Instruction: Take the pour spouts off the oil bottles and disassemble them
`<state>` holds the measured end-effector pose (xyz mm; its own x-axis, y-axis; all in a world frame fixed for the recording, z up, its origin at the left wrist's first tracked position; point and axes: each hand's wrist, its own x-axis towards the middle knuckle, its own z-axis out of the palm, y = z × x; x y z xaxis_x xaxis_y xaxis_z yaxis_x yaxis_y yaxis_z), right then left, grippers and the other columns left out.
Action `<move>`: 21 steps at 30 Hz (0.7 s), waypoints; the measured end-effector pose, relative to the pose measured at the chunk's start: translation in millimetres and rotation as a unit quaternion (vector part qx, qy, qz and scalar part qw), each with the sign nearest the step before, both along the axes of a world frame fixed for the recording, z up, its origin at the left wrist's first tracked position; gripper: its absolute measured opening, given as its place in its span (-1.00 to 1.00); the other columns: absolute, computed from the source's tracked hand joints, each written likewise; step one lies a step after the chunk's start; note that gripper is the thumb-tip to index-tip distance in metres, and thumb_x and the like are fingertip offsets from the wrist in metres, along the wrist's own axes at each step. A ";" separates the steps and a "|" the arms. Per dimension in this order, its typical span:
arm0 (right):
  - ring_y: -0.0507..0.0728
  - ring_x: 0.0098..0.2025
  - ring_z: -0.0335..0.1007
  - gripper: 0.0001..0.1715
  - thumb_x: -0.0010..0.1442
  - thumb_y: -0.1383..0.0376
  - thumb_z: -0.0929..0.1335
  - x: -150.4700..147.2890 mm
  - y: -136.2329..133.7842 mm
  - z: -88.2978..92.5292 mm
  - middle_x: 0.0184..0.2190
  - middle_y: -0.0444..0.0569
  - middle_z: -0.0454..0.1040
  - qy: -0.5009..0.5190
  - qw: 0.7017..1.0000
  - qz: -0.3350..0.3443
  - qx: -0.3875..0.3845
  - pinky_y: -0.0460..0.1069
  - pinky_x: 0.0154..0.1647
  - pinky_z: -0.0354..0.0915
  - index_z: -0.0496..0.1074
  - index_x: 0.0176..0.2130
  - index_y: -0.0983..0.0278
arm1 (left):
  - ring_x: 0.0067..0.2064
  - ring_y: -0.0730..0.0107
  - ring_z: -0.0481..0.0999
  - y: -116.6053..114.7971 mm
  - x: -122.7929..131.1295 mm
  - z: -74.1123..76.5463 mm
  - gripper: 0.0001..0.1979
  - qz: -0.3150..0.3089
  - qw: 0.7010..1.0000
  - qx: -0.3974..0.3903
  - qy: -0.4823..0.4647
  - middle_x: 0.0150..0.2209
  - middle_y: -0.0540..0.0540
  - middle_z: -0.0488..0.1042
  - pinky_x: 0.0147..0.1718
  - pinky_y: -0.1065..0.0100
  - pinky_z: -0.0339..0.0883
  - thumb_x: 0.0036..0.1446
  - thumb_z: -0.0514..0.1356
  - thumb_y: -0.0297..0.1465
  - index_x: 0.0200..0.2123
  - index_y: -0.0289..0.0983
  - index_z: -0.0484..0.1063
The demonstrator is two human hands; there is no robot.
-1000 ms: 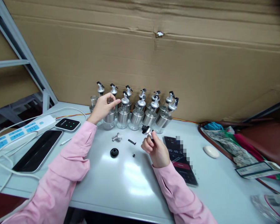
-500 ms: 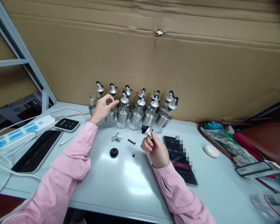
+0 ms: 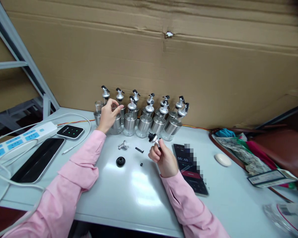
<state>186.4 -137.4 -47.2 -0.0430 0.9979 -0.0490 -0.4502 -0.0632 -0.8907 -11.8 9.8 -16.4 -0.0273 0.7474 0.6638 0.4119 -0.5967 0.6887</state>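
Note:
Several glass oil bottles with steel sleeves stand in two rows, most topped by a silver pourer with a black lever. My left hand (image 3: pixel 110 115) curls its fingers and thumb round the neck of a front-row bottle (image 3: pixel 116 125), hiding its top. Left of it, another bottle (image 3: pixel 98 107) has a bare glass mouth. In my right hand (image 3: pixel 166 158) a silver pourer spout (image 3: pixel 154 138) is pinched, its black stopper pointing up and left. On the table between the hands lie a loose silver spout (image 3: pixel 123 144), a black stopper (image 3: pixel 120 161), a black lever (image 3: pixel 139 150) and a tiny black piece (image 3: pixel 141 164).
A phone running a timer (image 3: pixel 188 168) lies beside my right wrist. At left are a white power strip (image 3: pixel 43 132), a dark phone (image 3: pixel 39 160), a small black device (image 3: pixel 70 131) and white cables. At right are a white oval object (image 3: pixel 223 160), a box (image 3: pixel 270 178) and a brown bag (image 3: pixel 283 148).
My left hand's fingers have drawn in slightly at the bottle. My right hand still holds the spout in nearly the same place. The whole view has shifted a little.

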 end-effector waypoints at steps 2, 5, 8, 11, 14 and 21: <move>-0.10 -0.73 -0.09 -0.38 0.01 -0.11 0.29 -0.2 0.2 -0.2 -0.80 -0.27 0.01 -0.003 1.000 0.000 -0.001 -0.09 -0.62 -0.17 0.03 -0.71 0.26 | -0.40 0.47 0.40 1.8 -0.3 -3.5 -0.84 0.029 0.998 0.045 0.024 -0.44 0.02 0.34 -0.40 0.45 0.26 0.09 0.14 -0.30 -0.35 -0.26 0.25; -0.10 -0.73 -0.10 -0.38 0.01 -0.11 0.28 -0.6 0.4 0.3 -0.80 -0.28 0.00 -0.009 1.000 0.002 0.003 -0.09 -0.63 -0.17 0.02 -0.71 0.26 | -0.28 0.42 0.39 2.9 0.1 -8.0 -0.89 0.066 0.988 0.112 0.078 -0.33 -0.05 0.35 -0.28 0.40 0.30 0.16 0.06 -0.34 -0.31 -0.27 0.26; -0.10 -0.73 -0.11 -0.38 0.01 -0.11 0.28 -1.0 0.0 1.1 -0.80 -0.28 -0.01 -0.018 1.000 -0.001 0.003 -0.09 -0.63 -0.18 0.02 -0.71 0.25 | -0.15 0.38 0.37 2.5 0.9 -12.6 -0.89 0.090 0.975 0.167 0.118 -0.23 -0.09 0.34 -0.14 0.31 0.28 0.20 0.02 -0.36 -0.27 -0.26 0.27; -0.10 -0.73 -0.12 -0.38 0.00 -0.12 0.28 -1.7 -0.9 1.2 -0.80 -0.28 -0.02 -0.043 0.999 -0.011 0.007 -0.09 -0.64 -0.19 0.02 -0.71 0.25 | -0.02 0.32 0.30 1.0 2.5 -16.1 -0.88 0.112 0.963 0.205 0.136 -0.12 -0.13 0.29 0.00 0.23 0.21 0.19 0.02 -0.37 -0.22 -0.26 0.26; -0.09 -0.72 -0.10 -0.37 0.00 -0.13 0.28 -2.5 -1.5 0.5 -0.81 -0.27 -0.01 -0.074 0.997 -0.028 0.014 -0.08 -0.64 -0.18 0.02 -0.72 0.24 | 0.01 0.28 0.27 -2.6 5.5 -14.8 -0.87 0.144 0.953 0.229 0.139 -0.11 -0.14 0.28 0.02 0.19 0.17 0.18 0.00 -0.41 -0.21 -0.25 0.27; -0.08 -0.72 -0.08 -0.37 0.02 -0.13 0.26 -3.6 -0.8 -1.4 -0.81 -0.26 0.01 -0.108 0.993 -0.038 0.024 -0.08 -0.64 -0.14 0.01 -0.72 0.24 | -0.04 0.26 0.28 -22.9 16.8 10.5 -0.87 0.159 0.939 0.285 0.105 -0.14 -0.14 0.28 -0.02 0.18 0.15 0.15 0.00 -0.42 -0.23 -0.26 0.28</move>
